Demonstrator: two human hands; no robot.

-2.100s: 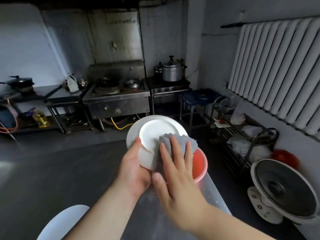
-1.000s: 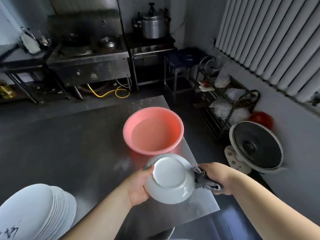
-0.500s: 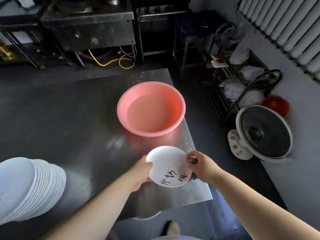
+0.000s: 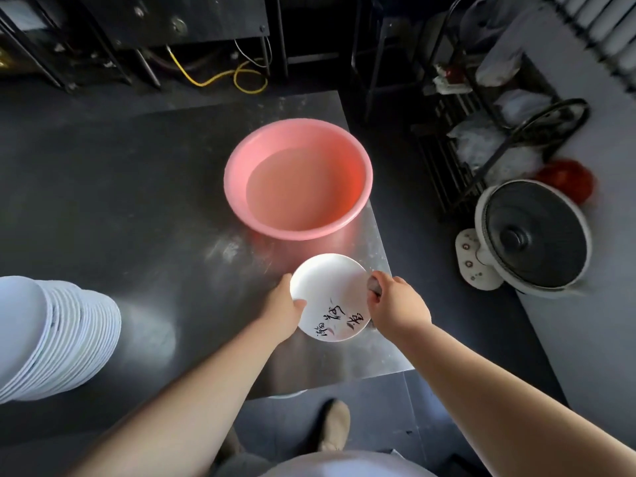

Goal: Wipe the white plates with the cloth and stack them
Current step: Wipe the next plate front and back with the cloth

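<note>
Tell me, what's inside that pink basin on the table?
The pink basin appears to hold shallow water, tinted pink by the plastic. No plates or cloth show in it. Whether anything small lies at the bottom, I cannot tell.

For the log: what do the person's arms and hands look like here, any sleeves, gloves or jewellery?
Both forearms are bare as far up as the frame shows; no sleeves reach into view. The left hand and right hand wear no gloves, and no rings, watch or bracelets show on the sides facing the camera. A pale garment is visible at the bottom edge, over the torso.
</note>
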